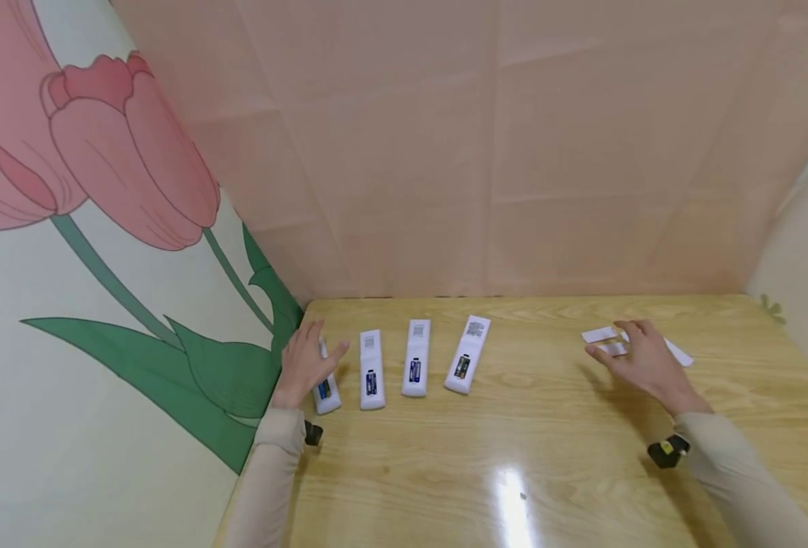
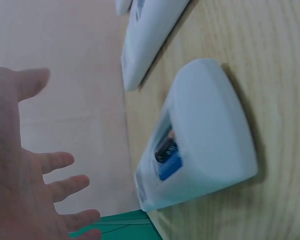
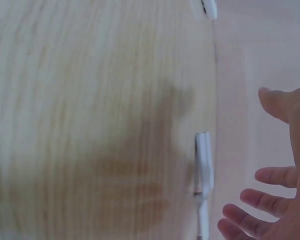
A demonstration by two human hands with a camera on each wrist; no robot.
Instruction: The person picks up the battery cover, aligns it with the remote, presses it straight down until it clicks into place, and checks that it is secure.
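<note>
Left grip (image 1: 301, 365) is holding nothing: its fingers are standing apart, and the left wrist view is showing them not touching anything. In the head view this hand is partly covering the leftmost of the long white plastic remote controls (image 1: 372, 354), so it is probably hovering there to have an easy reach. Right grip (image 1: 644, 364) is also holding nothing that I can see; its fingers are bending lightly with gaps between them, and it is hovering over thin flat white plastic strips (image 1: 599, 335).

The remote controls are lying on the left half of the pale yellow wood-grain surface (image 1: 445, 464), in a loose row with spaces between them. Their backs are facing up, I think so that the small cylindrical dark blue and black batteries (image 1: 371, 383) inside are being easy to see and reach. The strips are lying far on the right, possibly as battery covers, and this distance is perhaps preventing a mix with the row.

Counting them, four remote controls are lying in the row. Two batteries are seemingly sitting in each one, which is making eight, though their small size is leaving doubt. At least three strips are showing; the right hand is hiding part of this group, so I am not giving a sure number
</note>
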